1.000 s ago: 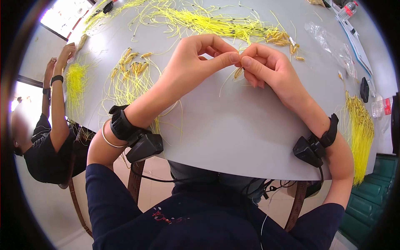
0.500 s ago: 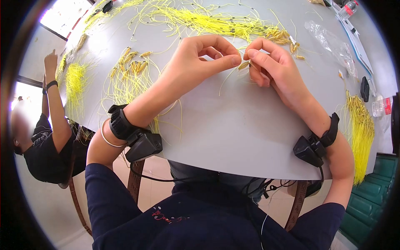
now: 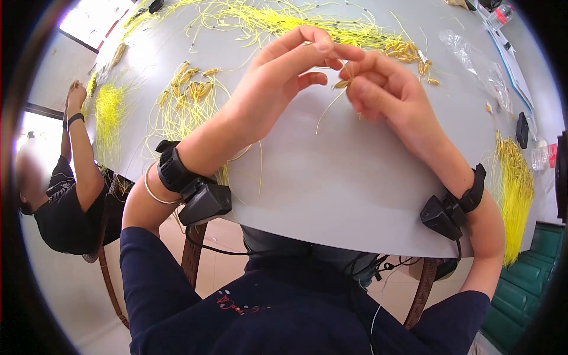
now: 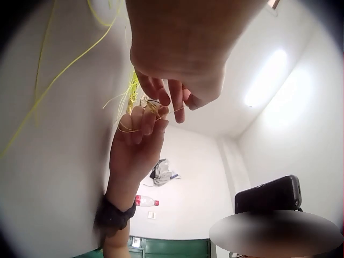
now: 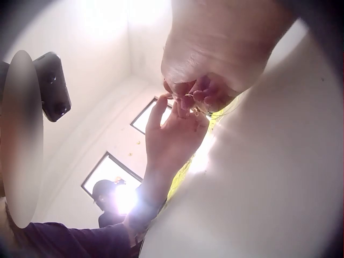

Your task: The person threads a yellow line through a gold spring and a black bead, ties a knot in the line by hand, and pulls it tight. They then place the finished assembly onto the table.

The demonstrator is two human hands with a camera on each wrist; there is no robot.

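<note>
In the head view both hands meet above the far half of the grey table (image 3: 331, 177). Between the fingertips of my right hand (image 3: 393, 89) sits a small gold ribbed piece (image 3: 341, 84), with a thin yellow line trailing down from it. My left hand (image 3: 272, 80) has its index finger reaching toward the right fingertips. Its thumb and fingers pinch a fine strand of this line, which stretches across to the right hand in the left wrist view. Fingers partly cover the gold piece in both wrist views.
More gold pieces (image 3: 198, 90) on tangled yellow lines lie left of my arm. A long yellow bundle (image 3: 307, 26) spreads along the back, another (image 3: 513, 195) at right. Clear plastic bag (image 3: 473, 65) and bottle (image 3: 543, 157) lie right; another person (image 3: 65, 201) sits left.
My left hand has turned and lifted, its index finger now stretched across toward the right hand. The gold piece stays at the right fingertips. The other person's hands have come together.
</note>
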